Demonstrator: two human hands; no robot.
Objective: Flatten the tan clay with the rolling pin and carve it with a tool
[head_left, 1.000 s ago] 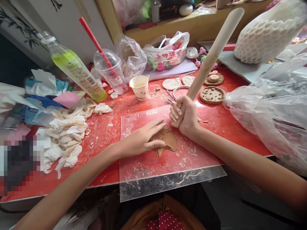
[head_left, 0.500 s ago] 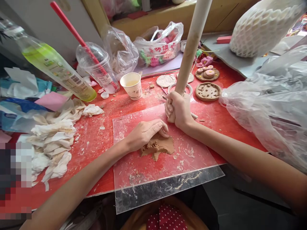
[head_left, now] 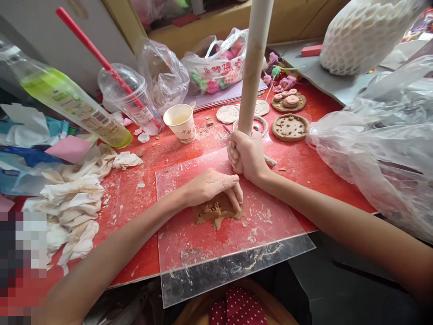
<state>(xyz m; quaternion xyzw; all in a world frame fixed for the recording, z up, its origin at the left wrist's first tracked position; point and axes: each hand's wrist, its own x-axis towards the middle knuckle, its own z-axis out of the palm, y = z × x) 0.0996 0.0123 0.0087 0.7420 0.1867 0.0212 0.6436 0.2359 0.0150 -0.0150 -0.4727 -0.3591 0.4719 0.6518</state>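
Note:
My right hand is closed around the lower end of a long pale rolling pin, held upright near the back of the clear board. A flattened, ragged-edged piece of brown clay lies on the board. Over its far side reaches my left hand, with the thumb stretched out and the fingers bent down so that their tips touch the clay's right part. Its palm is empty as far as I can see, though the fingers partly cover the clay.
A paper cup of liquid, a plastic cup with a red straw and a tilted bottle stand at the left. Crumpled tissues lie nearer. Round clay pieces are behind my right hand; plastic bags crowd the right.
My left hand has shifted slightly right over the clay, and its fingers now reach down to the right part. The rolling pin stands more upright in my right hand.

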